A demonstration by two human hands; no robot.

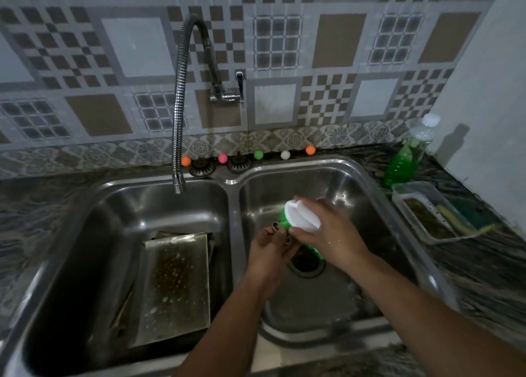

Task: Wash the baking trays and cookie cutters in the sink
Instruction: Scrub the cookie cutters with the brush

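Observation:
A steel double sink (232, 181) fills the view. Over its right basin my left hand (270, 247) holds a small metal cookie cutter (280, 233) by its wire-thin rim. My right hand (327, 231) grips a white-handled scrub brush (301, 213) with green bristles, pressed against the cutter. In the left basin soapy baking trays (176, 288) lean tilted, one stacked on another. The drain (306, 261) of the right basin lies just below my hands.
A flexible chrome tap (179, 114) hangs over the left basin, with no water running. A green soap bottle (407, 154) and a clear tub (427, 214) with sponges stand on the right counter. Coloured balls (258, 155) line the sink's back edge.

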